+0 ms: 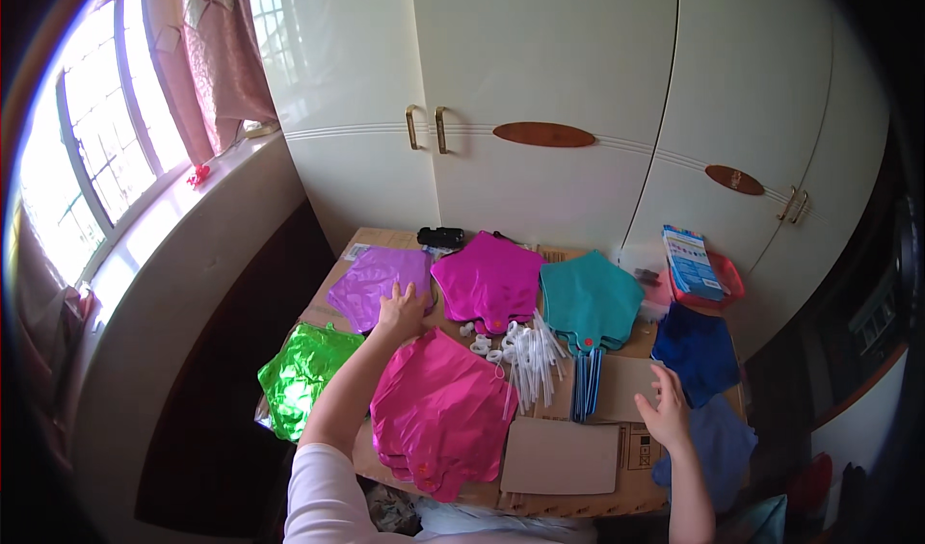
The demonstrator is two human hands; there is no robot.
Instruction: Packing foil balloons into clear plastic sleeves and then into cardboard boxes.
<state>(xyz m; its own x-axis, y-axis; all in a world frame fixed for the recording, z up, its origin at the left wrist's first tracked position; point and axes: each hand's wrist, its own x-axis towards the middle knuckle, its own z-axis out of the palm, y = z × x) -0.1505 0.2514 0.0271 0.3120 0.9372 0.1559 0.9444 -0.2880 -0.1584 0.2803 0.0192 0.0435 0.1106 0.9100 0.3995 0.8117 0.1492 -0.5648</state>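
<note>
- Purple foil balloon [378, 284], flat, at upper left of the desk [578, 491], just beside a magenta star balloon [488, 279].
- Left hand [403, 313] resting open on the purple balloon's lower right edge, fingers spread, grip wide and closed on nothing.
- Pink foil balloon stack [441, 411] lying below that hand, at centre bottom of the frame.
- Right hand [667, 409] at lower right, palm down, fingers loosely spread, grip wide, touching a brown cardboard sheet [624, 386].
- Teal star balloon [590, 303] right of centre; dark blue balloon [698, 351] further right, near the right hand.
- White plastic sticks and cups [525, 351] heaped at mid-desk, between the pink stack and the teal balloon.
- Green foil balloon [301, 372] hanging over the desk's left edge.
- White wardrobe doors [540, 62] behind the desk.
</note>
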